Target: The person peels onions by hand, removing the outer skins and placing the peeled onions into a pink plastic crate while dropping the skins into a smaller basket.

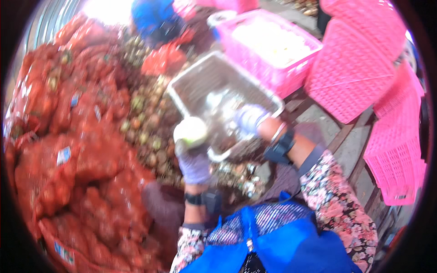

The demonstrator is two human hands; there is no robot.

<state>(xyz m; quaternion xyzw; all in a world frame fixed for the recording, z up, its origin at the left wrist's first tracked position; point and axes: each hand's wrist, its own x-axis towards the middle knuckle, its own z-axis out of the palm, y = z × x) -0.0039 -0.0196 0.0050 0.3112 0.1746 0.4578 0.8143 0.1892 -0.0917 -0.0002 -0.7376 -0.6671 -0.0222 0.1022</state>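
Observation:
My left hand (194, 163), in a pale purple glove, holds a large, pale, peeled onion (190, 132) with a greenish patch, just outside the near left edge of a grey plastic tub with a whitish rim (218, 157). Over the right part of that tub is my right hand (251, 119), gloved the same way. Its fingers are blurred, so whether it holds something cannot be told. Blurred whitish pieces (222, 102) lie in the tub below and beside the right hand. Unpeeled onions (150, 136) are heaped to the left of the tub.
Red mesh sacks (92, 157) full of onions are piled along the left. A pink plastic crate (293, 75) with bright white contents stands beyond the tub. More pink crates (351, 68) are stacked at the right. A person in blue (153, 20) is at the top.

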